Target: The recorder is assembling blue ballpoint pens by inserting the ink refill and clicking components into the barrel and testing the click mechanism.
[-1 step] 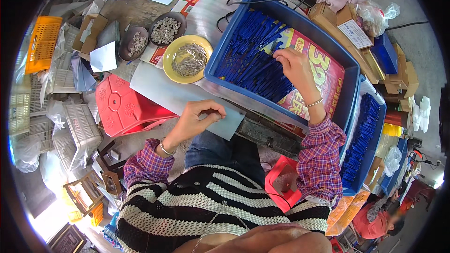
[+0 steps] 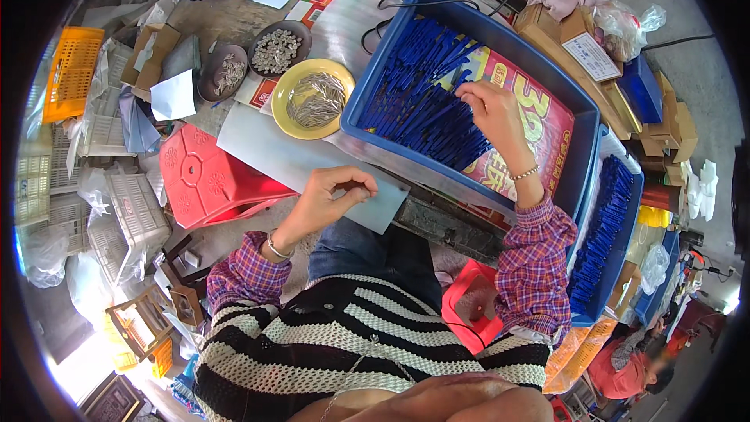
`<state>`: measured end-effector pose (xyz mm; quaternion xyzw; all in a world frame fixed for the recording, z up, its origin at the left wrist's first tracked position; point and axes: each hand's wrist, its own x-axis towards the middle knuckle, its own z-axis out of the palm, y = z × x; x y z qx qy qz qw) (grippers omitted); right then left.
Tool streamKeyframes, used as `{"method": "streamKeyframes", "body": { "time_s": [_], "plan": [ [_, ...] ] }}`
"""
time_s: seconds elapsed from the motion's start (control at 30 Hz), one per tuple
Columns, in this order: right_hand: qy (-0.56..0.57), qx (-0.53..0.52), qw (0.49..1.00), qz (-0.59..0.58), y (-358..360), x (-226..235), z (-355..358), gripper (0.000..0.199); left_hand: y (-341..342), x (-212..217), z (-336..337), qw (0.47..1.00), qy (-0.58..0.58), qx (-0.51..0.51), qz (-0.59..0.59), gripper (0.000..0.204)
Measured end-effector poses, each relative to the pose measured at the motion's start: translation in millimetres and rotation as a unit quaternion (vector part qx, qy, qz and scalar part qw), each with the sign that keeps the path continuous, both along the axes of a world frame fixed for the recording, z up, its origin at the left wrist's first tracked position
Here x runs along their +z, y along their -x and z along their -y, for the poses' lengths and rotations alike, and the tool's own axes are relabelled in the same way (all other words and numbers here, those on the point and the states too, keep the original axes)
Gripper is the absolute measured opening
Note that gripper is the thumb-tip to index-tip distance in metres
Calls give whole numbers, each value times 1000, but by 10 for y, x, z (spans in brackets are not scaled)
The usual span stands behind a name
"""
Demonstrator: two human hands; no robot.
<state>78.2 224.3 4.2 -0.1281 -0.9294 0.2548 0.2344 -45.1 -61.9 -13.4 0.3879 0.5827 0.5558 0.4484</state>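
Note:
My right hand (image 2: 491, 109) is over the large blue bin (image 2: 375, 134), its fingertips pinched together at the edge of a heap of slim dark blue strips (image 2: 418, 70). Whatever sits between those fingertips is too small to make out. Lower and to the left, my left hand (image 2: 330, 194) hovers above a pale sheet (image 2: 266, 152) near the bench edge. Its fingers are curled toward the thumb, and I cannot see what they hold, if anything. Just beyond it stands a yellow dish (image 2: 285, 121) of thin silvery metal pieces (image 2: 316, 99).
Two dark bowls of small metal parts, one bowl (image 2: 301, 29) beside the other (image 2: 209, 82), stand past the dish. A red stool (image 2: 207, 176) is at left. Another blue bin (image 2: 582, 319) of blue pieces is at right. A person (image 2: 621, 367) sits at far lower right.

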Motion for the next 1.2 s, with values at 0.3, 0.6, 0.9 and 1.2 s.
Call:
{"method": "streamKeyframes", "body": {
  "time_s": [0.3, 0.6, 0.9, 1.2],
  "plan": [
    [244, -132, 957, -90, -509, 507, 390, 11, -163, 195, -184, 994, -59, 43, 79, 17],
    [300, -180, 920, -177, -1099, 504, 1133, 11, -476, 370, -345, 995, -94, -28, 29, 28],
    [527, -158, 783, -292, -1225, 216, 1519, 21, -785, 315, -279, 936, -190, 58, -290, 28],
    [635, -97, 709, -292, -1228, -51, 1614, 16, -815, 236, -333, 925, -214, 57, -309, 28]
  ]
}}
